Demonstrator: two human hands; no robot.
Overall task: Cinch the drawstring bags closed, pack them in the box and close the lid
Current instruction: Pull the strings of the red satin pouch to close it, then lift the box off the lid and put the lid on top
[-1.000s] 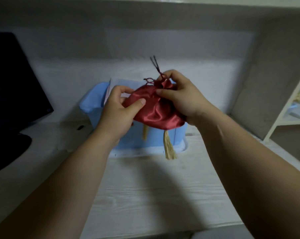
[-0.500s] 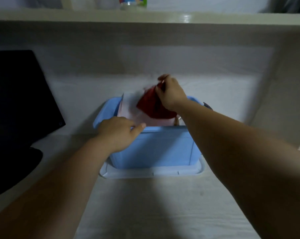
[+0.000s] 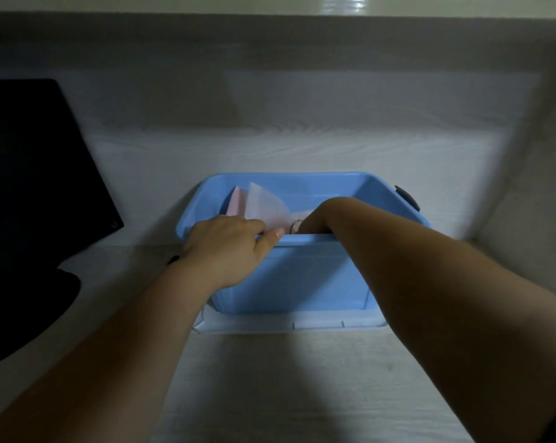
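Blue box (image 3: 296, 276) sits open on the desk (image 3: 270, 378), standing on its white lid (image 3: 302, 324). Left hand (image 3: 228, 247) lies over the near rim at the left, thumb against a white translucent sheet (image 3: 264, 206); a pink sheet (image 3: 236, 203) is just behind it. Right hand (image 3: 315, 219) is down inside the box, fingers hidden by the near wall. Thin cord loop (image 3: 295, 226) shows just beside that wrist. Dark latch (image 3: 406, 196) on the box's right end. Black monitor (image 3: 30, 171) at far left.

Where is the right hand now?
In the head view, the right hand reaches down inside the blue box, right of centre, hidden past the wrist, next to the pale sheets.
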